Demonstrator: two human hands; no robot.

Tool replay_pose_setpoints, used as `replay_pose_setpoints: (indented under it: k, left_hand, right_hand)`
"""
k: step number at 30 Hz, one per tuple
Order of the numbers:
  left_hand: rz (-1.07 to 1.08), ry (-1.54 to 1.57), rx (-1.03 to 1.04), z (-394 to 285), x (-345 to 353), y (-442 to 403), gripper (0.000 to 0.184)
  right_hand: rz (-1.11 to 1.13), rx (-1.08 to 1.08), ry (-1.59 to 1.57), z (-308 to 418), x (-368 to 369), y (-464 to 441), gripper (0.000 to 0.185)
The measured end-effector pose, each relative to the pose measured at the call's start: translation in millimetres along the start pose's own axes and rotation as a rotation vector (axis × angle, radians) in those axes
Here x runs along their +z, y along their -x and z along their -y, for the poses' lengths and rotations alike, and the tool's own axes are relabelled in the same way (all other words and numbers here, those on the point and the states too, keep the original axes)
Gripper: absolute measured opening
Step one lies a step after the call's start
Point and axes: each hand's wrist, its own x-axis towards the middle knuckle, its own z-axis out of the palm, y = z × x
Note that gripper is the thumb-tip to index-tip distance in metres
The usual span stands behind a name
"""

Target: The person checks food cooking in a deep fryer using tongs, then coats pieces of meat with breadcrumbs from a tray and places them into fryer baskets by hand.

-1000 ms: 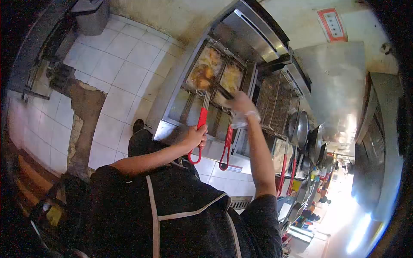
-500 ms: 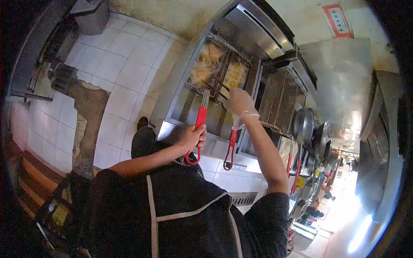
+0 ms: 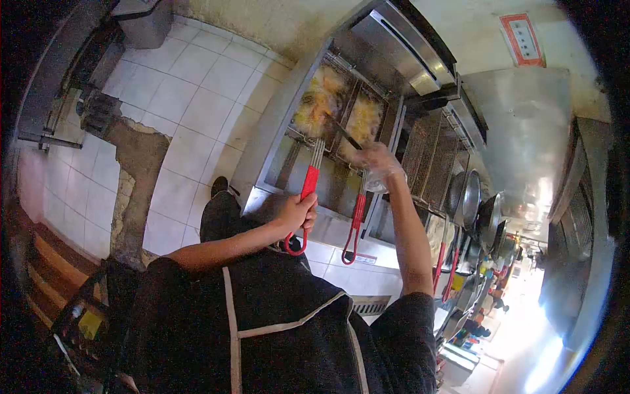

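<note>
My bare left hand is wrapped round the red handle of the left fryer basket, below its wire shaft. Golden pieces of food bubble in that basket, though their kind is blurred. My right hand, in a clear plastic glove, is closed on dark tongs. The tips of the tongs reach into the food in the left basket. Beside it, the right basket holds pale yellow food in foaming oil. Its red handle hangs just below my right hand, with nobody gripping it.
Empty wire baskets hang right of the deep fryer. Beyond them are several dark pans and more red handles. White floor tiles lie to the left, with a grey bin at the back.
The tongs have moved left and deeper into the left basket's food, and my right wrist has turned. My left hand keeps its grip on the handle. The whole view has shifted slightly.
</note>
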Motion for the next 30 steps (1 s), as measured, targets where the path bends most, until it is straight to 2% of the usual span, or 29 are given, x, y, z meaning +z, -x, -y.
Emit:
replay_pose_setpoints:
  k: [2, 3, 5, 6, 7, 9, 14, 16, 17, 19, 23, 25, 26, 28, 30]
  left_hand:
    - [0.006, -0.011, 0.011, -1, -4, 1, 0.028]
    - [0.022, 0.009, 0.012, 1, -7, -1, 0.029]
    - [0.039, 0.036, 0.013, 3, -9, -3, 0.030]
    - [0.016, 0.038, 0.002, 2, -6, -1, 0.029]
    - [-0.005, 0.037, -0.012, 2, -4, 0, 0.028]
    - [-0.008, 0.009, -0.006, 4, -2, -1, 0.028]
    - [-0.037, -0.005, -0.001, 1, 0, -1, 0.027]
    - [-0.023, -0.023, -0.002, -1, 1, 3, 0.027]
    - [-0.023, -0.022, 0.002, 1, -1, 1, 0.027]
    - [0.015, 0.015, -0.008, 3, -5, -2, 0.028]
    - [0.016, -0.016, 0.005, 6, -6, -2, 0.029]
    - [0.013, -0.030, -0.001, 7, -6, -5, 0.029]
    - [0.016, -0.035, -0.005, 8, -6, -4, 0.029]
    - [-0.005, -0.068, 0.016, 6, -3, -3, 0.030]
    - [-0.004, -0.041, 0.011, 7, -5, -5, 0.030]
  right_hand:
    - [-0.051, -0.145, -0.240, -27, 3, 8, 0.029]
    - [-0.064, -0.222, -0.356, -17, -4, 14, 0.033]
    - [0.122, 0.375, -0.164, 14, -28, 35, 0.027]
    - [-0.005, 0.220, -0.121, 23, -27, 46, 0.029]
    - [-0.005, 0.225, -0.120, 32, -26, 48, 0.029]
    - [-0.112, 0.091, 0.069, 46, -20, 54, 0.033]
    - [-0.119, 0.069, 0.113, 43, -7, 44, 0.036]
    - [-0.030, 0.215, -0.180, 47, -13, 49, 0.037]
    - [-0.031, 0.213, -0.178, 43, -12, 52, 0.037]
    - [0.005, 0.433, -0.696, 33, -12, 57, 0.042]
    - [0.007, 0.520, -0.652, 31, -17, 71, 0.043]
    - [-0.059, 0.332, -0.384, 43, -19, 75, 0.043]
    - [-0.063, 0.337, -0.387, 34, -9, 73, 0.043]
    - [-0.080, 0.425, -0.643, 8, 11, 65, 0.046]
    - [-0.042, 0.492, -0.743, 10, 8, 65, 0.049]
